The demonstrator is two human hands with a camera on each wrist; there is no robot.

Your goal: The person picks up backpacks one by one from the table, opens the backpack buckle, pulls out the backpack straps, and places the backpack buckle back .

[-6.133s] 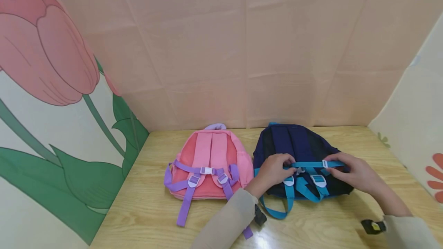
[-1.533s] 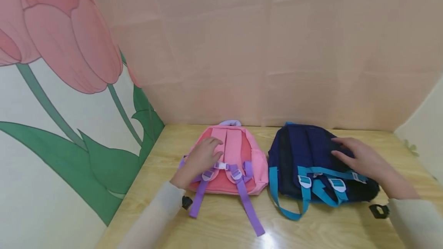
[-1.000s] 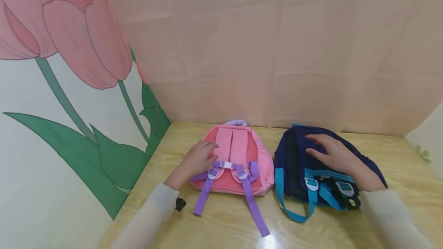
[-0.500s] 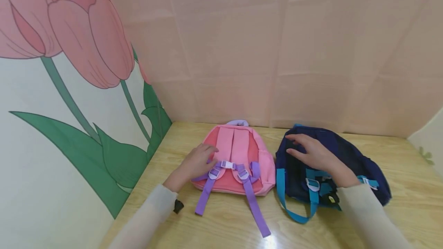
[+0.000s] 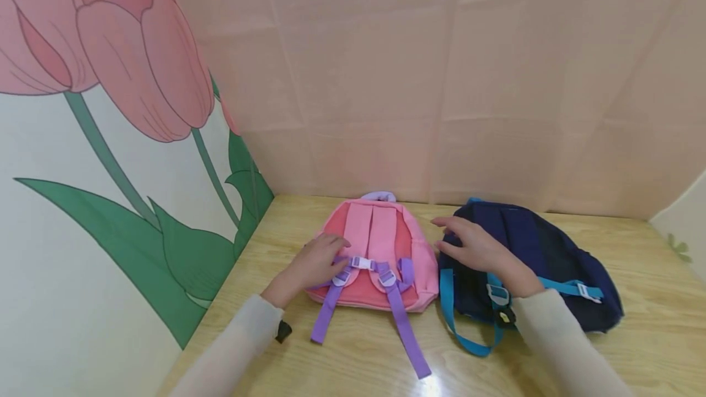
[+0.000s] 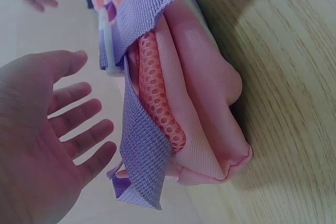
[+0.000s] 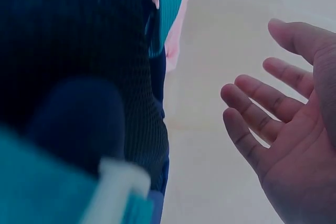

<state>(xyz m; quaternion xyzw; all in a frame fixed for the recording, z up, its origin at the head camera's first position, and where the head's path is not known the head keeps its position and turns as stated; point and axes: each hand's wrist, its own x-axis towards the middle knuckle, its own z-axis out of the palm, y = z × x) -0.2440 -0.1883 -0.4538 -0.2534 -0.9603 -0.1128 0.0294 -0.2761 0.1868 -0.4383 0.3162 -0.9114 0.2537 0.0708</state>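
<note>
A pink backpack (image 5: 421,262) lies with its straps up, its purple webbing straps (image 5: 405,336) trailing onto the table and a white buckle (image 5: 362,263) joined across the middle. Over its left side hovers my left hand (image 5: 311,265), fingers spread; the left wrist view shows a gap between fingers and bag. To the right lies a navy backpack (image 5: 568,250) with blue straps (image 5: 469,345) and a white chest buckle (image 5: 586,290). My right hand (image 5: 477,247) is above that bag's left part, fingertips near the gap between the bags, holding nothing.
Both bags rest on a wooden table (image 5: 265,348) against a beige sheet (image 5: 353,78) at the back. A tulip-printed wall (image 5: 138,66) borders the left side, and a pale wall (image 5: 681,231) the right.
Earlier both hands held the navy backpack's blue chest strap. They let go; my left hand moved over to the pink backpack, and my right hand has swept left across the navy one.
</note>
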